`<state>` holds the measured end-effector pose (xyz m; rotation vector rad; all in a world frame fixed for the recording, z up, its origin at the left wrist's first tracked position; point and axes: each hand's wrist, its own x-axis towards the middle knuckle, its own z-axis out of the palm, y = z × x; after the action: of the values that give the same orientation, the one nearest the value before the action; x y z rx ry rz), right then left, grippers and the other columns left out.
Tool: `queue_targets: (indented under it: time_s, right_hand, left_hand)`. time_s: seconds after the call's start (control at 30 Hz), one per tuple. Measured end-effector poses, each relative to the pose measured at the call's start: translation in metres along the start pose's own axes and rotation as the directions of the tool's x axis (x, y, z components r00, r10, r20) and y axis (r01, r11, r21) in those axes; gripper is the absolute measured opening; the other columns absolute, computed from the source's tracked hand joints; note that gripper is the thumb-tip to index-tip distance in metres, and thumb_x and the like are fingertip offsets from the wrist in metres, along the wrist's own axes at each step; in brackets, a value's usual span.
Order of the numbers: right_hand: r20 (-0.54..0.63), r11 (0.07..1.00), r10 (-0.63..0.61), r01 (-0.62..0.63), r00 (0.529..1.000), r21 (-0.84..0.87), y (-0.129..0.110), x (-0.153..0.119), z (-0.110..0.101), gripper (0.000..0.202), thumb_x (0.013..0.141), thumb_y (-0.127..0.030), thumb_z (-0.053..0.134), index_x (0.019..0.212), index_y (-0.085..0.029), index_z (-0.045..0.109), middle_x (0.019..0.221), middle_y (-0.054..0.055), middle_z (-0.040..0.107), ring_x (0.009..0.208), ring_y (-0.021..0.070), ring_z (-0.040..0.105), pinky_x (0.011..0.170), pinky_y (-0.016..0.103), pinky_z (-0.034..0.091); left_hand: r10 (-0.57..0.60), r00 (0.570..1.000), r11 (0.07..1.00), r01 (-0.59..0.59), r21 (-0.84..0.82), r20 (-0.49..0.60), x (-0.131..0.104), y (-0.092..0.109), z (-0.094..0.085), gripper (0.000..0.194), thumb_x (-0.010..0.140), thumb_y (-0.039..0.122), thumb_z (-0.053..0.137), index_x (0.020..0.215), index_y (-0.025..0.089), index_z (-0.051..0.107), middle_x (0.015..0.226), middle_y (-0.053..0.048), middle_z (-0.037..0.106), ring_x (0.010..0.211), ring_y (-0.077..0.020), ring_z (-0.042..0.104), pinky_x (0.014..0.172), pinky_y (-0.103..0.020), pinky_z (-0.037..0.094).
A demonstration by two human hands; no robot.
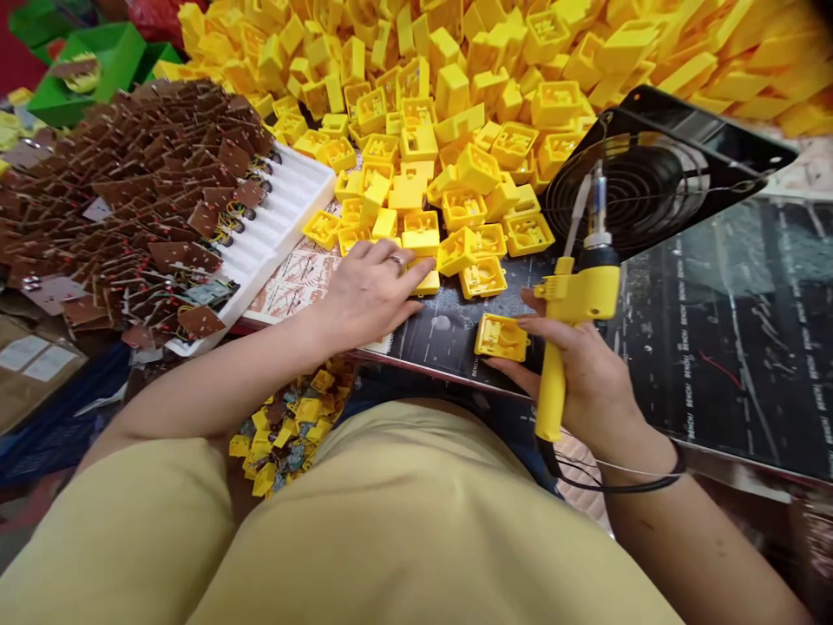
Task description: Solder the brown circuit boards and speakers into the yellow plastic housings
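- Currently, 1 small, open, rectangular yellow plastic case [501, 337] sits near the front edge of the black work mat with white lettering [748, 347], its hollow side up, apart from the pile.
- The right hand [589, 373] is closed around the handle of a yellow pistol-shaped soldering tool [586, 293]. Its free fingertips reach the case from the right; whether they pinch it firmly, I cannot tell.
- Steadying the case by its outer walls would suit this handling, with the slim tip upright and clear of both the plastic and the 2 hands, and the black cable loose around the wrist.
- The left hand [370, 291] lies over the near cases, fingers loosely bent and slightly apart; its grip, if any, is hidden. A light touch there should avoid tipping neighbours.
- Beyond spreads a large heap of yellow plastic cases [449, 87], with a black square-framed fan [677, 174] on the right.
- Leftward, brown circuit boards [130, 191] crowd a ribbed white foam tray [299, 191].
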<state>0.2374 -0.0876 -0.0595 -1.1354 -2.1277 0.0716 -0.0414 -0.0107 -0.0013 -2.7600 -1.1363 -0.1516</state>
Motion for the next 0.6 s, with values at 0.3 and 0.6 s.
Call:
queue_targets:
  time_s: [0.3,0.6]
  right_hand:
    - [-0.003,0.999,-0.005,0.005,1.0,0.033,-0.001,-0.003,0.006,0.051,0.088,-0.028,0.074,0.13,-0.024,0.047,0.108,0.009,0.07,0.092,0.0248,0.071,0.079,0.04,0.06]
    - [-0.004,0.999,-0.016,0.016,1.0,0.049,-0.002,-0.001,0.009,0.048,0.087,-0.029,0.075,0.127,-0.022,0.048,0.109,0.011,0.07,0.098,0.0272,0.071,0.081,0.041,0.06]
  left_hand:
    - [-0.054,0.977,0.91,0.132,-0.392,0.204,0.016,0.012,-0.001,0.047,0.102,0.036,0.031,0.134,0.013,0.058,0.098,-0.009,0.074,0.091,-0.021,0.068,0.081,-0.032,0.051]
    - [-0.019,0.979,0.994,0.04,-0.098,0.201,0.016,0.012,0.002,0.043,0.101,0.032,0.036,0.13,0.015,0.063,0.114,-0.013,0.071,0.091,-0.0222,0.068,0.071,-0.03,0.05]
